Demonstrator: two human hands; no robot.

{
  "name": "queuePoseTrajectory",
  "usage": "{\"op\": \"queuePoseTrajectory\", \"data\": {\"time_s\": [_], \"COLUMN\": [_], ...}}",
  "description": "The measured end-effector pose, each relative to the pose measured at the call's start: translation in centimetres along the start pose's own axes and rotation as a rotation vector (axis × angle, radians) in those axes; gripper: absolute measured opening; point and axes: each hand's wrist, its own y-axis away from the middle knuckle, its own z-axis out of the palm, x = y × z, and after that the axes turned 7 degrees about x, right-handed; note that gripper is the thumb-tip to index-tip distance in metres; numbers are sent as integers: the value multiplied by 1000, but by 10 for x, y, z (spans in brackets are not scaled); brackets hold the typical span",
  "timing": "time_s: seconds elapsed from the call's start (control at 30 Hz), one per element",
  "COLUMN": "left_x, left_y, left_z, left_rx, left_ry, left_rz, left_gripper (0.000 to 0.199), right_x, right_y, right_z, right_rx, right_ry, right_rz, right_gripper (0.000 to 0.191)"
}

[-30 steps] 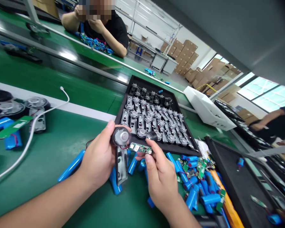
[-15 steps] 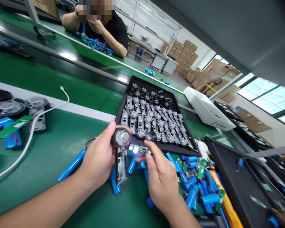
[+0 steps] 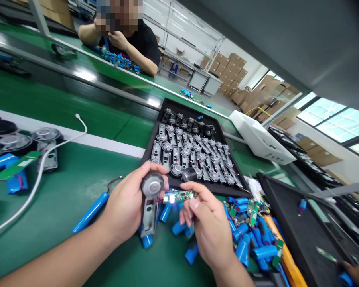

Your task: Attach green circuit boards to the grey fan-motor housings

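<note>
My left hand (image 3: 124, 199) is closed round a small fan-like part (image 3: 151, 203) with a round, clear-topped motor head and a long grey housing below it. In my right hand (image 3: 211, 219), a narrow green circuit board (image 3: 181, 196) is pinched between thumb and fingers, with a bright white light glowing near its left end. A short red wire runs between the board and the part. Blue cylindrical batteries (image 3: 164, 213) lie on the green table beneath my hands. Left of my left wrist lies another blue battery (image 3: 91, 213) with a red-and-black lead.
Ahead stands a black tray (image 3: 194, 147) with rows of similar parts. Batteries and boards are heaped (image 3: 254, 231) at right, beside another black tray (image 3: 299, 223). A white cable (image 3: 42, 167) crosses the left side. A co-worker (image 3: 119, 44) sits across the bench; another person's hand (image 3: 357, 275) shows bottom right.
The part in my left hand has turned, so its round face shows more toward me. The board has shifted slightly right and down with my right hand, its light still on.
</note>
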Motion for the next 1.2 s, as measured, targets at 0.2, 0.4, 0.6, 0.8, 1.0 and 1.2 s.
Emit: {"op": "queuePoseTrajectory", "data": {"time_s": [0.2, 0.4, 0.6, 0.8, 1.0, 1.2], "left_x": [0, 10, 17, 15, 75, 76], "left_y": [-1, -3, 5, 5, -13, -16], "left_z": [1, 7, 9, 9, -3, -7], "left_rx": [62, 133, 118, 191, 402, 324], "left_ry": [70, 194, 182, 65, 211, 200], "left_rz": [-83, -121, -84, 108, 326, 242], "left_gripper": [33, 40, 40, 40, 58, 52], "right_x": [-4, -2, 4, 5, -3, -1], "right_y": [-1, 4, 8, 10, 8, 9], "right_z": [6, 11, 9, 13, 14, 14], "right_rx": [-11, -150, -246, -216, -85, -131], "right_ry": [29, 208, 391, 360, 203, 130], "right_rz": [147, 202, 56, 74, 94, 99], "right_gripper": [29, 26, 26, 40, 50, 51]}}
